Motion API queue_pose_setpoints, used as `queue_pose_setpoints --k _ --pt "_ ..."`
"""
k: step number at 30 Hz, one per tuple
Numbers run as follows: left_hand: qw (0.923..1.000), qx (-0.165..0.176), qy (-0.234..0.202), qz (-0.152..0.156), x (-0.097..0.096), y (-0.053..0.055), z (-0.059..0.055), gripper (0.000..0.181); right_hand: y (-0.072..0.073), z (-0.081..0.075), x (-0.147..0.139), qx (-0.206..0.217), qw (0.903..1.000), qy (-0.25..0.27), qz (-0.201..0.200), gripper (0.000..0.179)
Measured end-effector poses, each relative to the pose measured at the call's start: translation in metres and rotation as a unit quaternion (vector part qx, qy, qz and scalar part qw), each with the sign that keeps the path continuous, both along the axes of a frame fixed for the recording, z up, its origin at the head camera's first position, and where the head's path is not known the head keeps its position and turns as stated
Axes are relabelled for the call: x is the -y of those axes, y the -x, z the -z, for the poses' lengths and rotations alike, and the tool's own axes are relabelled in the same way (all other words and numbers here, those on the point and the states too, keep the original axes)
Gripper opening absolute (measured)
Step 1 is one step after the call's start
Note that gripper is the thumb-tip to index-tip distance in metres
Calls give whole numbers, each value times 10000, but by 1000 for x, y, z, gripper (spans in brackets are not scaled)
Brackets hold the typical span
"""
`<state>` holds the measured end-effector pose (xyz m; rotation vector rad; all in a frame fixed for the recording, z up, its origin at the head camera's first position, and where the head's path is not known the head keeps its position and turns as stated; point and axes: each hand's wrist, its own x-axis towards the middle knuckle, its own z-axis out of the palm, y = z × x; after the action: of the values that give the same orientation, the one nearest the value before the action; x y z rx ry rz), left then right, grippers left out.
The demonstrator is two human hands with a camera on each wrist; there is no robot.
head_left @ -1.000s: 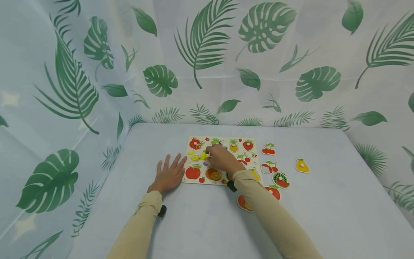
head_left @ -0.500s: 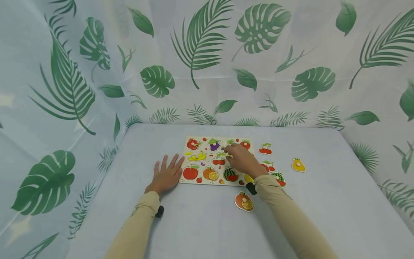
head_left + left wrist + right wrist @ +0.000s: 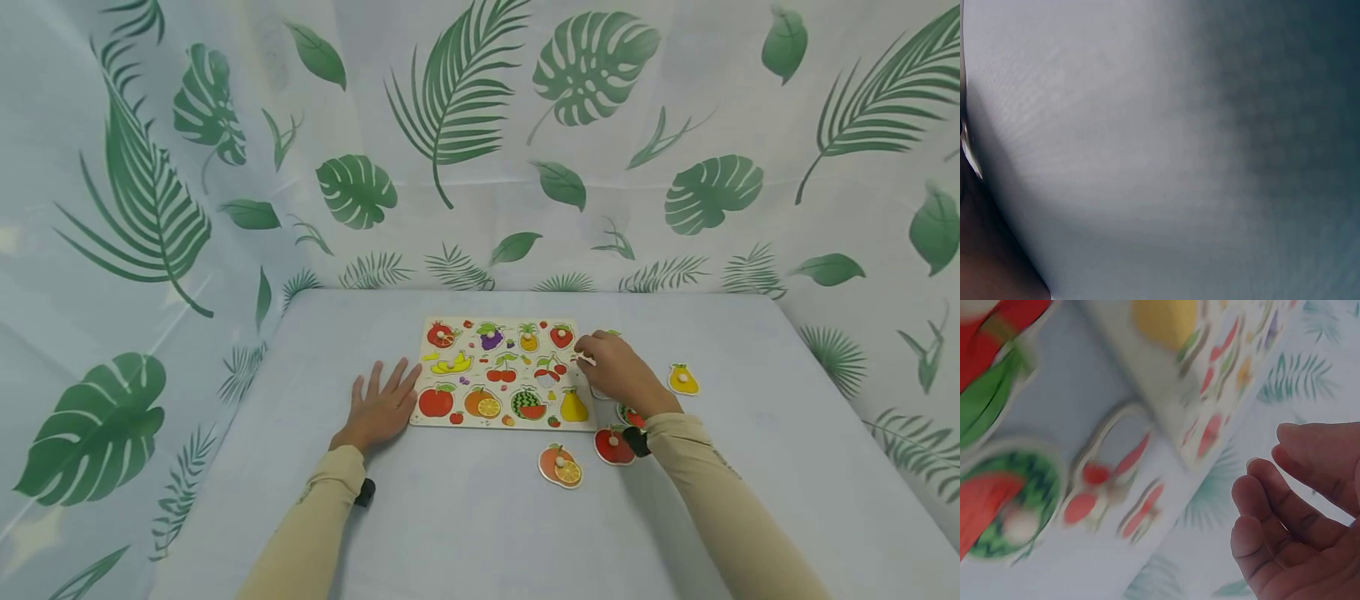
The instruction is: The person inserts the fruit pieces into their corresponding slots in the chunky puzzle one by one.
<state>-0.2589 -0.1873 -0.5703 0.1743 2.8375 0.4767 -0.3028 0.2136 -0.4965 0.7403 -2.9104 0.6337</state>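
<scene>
A fruit puzzle board (image 3: 487,421) lies on the table, showing fruit such as bananas (image 3: 452,364), a pear (image 3: 573,406) and grapes (image 3: 491,336). My left hand (image 3: 378,407) rests flat with spread fingers, its fingertips at the board's left edge. Past the right edge hovers my right hand (image 3: 618,372), its fingers loosely bent; in the right wrist view nothing shows between thumb and fingers (image 3: 1250,494). Below and around it lie loose knobbed pieces: an apple (image 3: 615,447), a watermelon (image 3: 1007,506) and cherries (image 3: 1085,503). In the head view the hand partly hides some of them.
A knobbed orange piece (image 3: 560,467) lies in front of the board, and a yellow pear piece (image 3: 683,380) farther right. A leaf-printed curtain (image 3: 465,217) stands behind the table (image 3: 450,517). The left wrist view shows mostly blurred pale surface.
My right hand has swept rightward from over the bananas, across the board, to beyond its right edge, uncovering the printed fruit. The left hand stays in place.
</scene>
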Motion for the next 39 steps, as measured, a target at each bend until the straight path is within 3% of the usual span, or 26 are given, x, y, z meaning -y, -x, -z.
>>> queue_pose_setpoints --k 14,24,29,36,39 --pt "9999 68 -99 -27 1 0 2 63 -1 -2 -53 393 9957 -228 809 20" --pt "9998 62 -175 -30 -1 0 -1 63 19 -1 -67 711 9924 -157 996 19" --pt "9997 -16 -223 11 0 -1 -2 62 31 7 -62 695 9924 -67 1016 19" --pt "9999 1 -118 -14 0 0 0 63 48 20 -52 1201 9839 77 1323 22" --pt "9999 41 -123 -36 -1 0 -2 64 55 22 -48 1147 9853 -25 1264 22"
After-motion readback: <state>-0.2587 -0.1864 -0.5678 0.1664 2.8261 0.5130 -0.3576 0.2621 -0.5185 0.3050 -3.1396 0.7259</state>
